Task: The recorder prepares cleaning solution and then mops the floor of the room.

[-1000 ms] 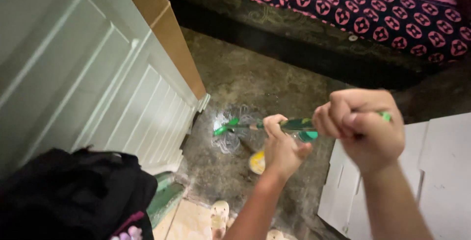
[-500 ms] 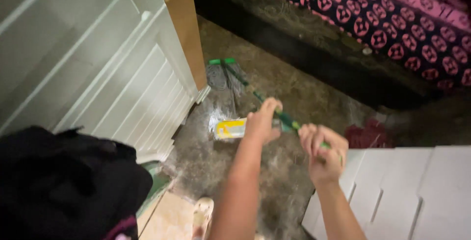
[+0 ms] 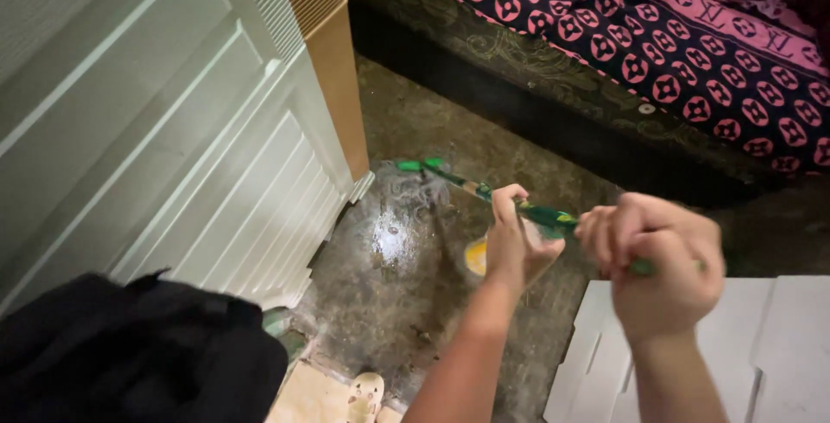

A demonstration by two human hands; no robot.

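The person holds a mop by its handle (image 3: pixel 536 212) with both hands. The left hand (image 3: pixel 514 246) is the forward one: its grip is closed around the green handle at about the middle of the part that shows. The right hand (image 3: pixel 661 259) is closed as a fist around the upper end of the handle, nearer to the camera and to the right side of the view. The two hands are near each other on the handle but not touching.

The long axis of the handle runs from the right hand at the lower right, through the left hand, up and to the left, down to the mop head (image 3: pixel 415 183). So the mop head lies ahead and to the left of both grips, and the left hand is the nearer one to it. The grey strings of the mop head rest on the floor (image 3: pixel 406 302), just beside the corner of the white cabinet (image 3: pixel 216 155) and the brown board (image 3: pixel 341 69) that stands behind it. Next to the mop head a wet patch (image 3: pixel 393 237) shines on the dark floor.

Below the left hand a yellow thing (image 3: pixel 475 256) shows partly; I cannot tell what it is. The bed with the pink and black cover (image 3: pixel 692 51) is well apart, across the floor. A black bag (image 3: pixel 130 354) fills the lower left corner, and white panels (image 3: pixel 778 345) lie under the right arm.
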